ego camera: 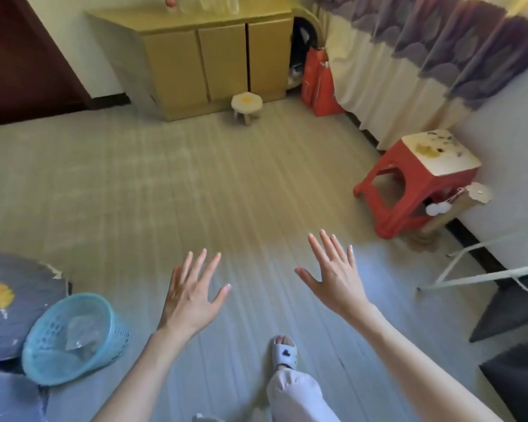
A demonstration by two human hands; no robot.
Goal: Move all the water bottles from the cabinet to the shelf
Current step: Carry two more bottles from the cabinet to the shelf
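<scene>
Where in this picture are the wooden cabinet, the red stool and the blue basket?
wooden cabinet (223,67), head view, on its middle door.
red stool (387,219), head view, on its front red leg.
blue basket (104,339), head view, on its outer side wall.

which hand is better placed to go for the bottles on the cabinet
Left, marginally: the open left hand lies nearer the line to the clear plastic bottles atop the light wooden cabinet. The open right hand is equally empty.

The cabinet (195,56) stands at twelve o'clock against the far wall — a low, pale-wood unit with three plain doors, all closed. On its top, toward eleven o'clock, stand clear bottles (208,3) — upright, cut off by the frame edge, their number hard to tell.
</scene>
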